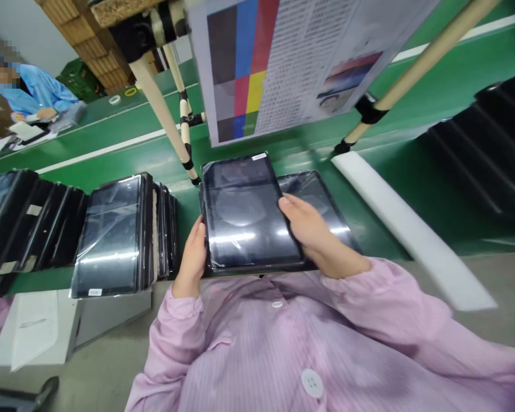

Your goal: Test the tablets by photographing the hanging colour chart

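Note:
Between my two hands is a black tablet-like panel (249, 209) with a glossy screen, clear film and a small white label at its top edge. My left hand (193, 254) grips its left side, and my right hand (306, 226) grips its right edge with the thumb on top. Partly under it, to the right, a second dark panel (321, 197) in film lies on the green bench (381, 229). To the left of my left hand stands a leaning stack of similar panels (111, 234).
Further left is another row of dark panels (8, 212). A white foam strip (412, 229) juts past the bench edge at right, beside black trays (489, 143). A pipe frame (163, 109) holds a printed colour chart (292, 68). A person in blue (43, 86) sits across the bench.

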Demonstrator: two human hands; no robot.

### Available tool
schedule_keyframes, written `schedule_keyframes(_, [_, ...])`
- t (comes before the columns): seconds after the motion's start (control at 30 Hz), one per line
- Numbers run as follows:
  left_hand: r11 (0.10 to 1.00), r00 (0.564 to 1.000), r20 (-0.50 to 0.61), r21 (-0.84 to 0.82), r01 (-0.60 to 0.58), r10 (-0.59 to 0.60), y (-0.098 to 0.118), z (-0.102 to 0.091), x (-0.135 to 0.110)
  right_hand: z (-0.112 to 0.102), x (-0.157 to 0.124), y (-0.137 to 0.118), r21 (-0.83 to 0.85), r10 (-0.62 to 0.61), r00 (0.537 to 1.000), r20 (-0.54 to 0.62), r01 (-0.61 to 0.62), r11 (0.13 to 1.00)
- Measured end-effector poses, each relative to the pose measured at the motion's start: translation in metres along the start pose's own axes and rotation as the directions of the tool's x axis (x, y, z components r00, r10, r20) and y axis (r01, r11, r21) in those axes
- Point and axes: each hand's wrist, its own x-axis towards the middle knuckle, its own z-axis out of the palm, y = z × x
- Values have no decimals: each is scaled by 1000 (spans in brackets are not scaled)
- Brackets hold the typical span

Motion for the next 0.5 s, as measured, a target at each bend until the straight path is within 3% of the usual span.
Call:
schedule_keyframes(0.1, [999, 999, 34, -42, -20, 21, 3, 3, 0, 21, 10, 20, -222, -162, 987, -2, 158, 962])
schedule_keyframes(0.17, [998, 998, 46, -59, -30, 33, 6, 4, 0, 17, 17, 30, -419, -331, 943, -26, 290, 860])
schedule_keyframes(0.23, [997, 998, 55, -72, -25, 29, 8, 3, 1, 8, 25, 39, -544, -437, 899, -38, 348, 764])
schedule_keyframes(0.3, [996, 998, 56, -83, -12, 17, 9, 2, 3, 4, 30, 46, -527, -385, 923, -20, 318, 788])
schedule_keyframes(0.37, [995, 999, 52, -95, -1, 6, 9, 2, 5, 7, 30, 50, -398, -250, 967, 56, 251, 882])
schedule_keyframes(0.5, [993, 999, 45, -122, 10, -4, 5, 5, 5, 22, 23, 47, -130, -109, 985, 134, 127, 983])
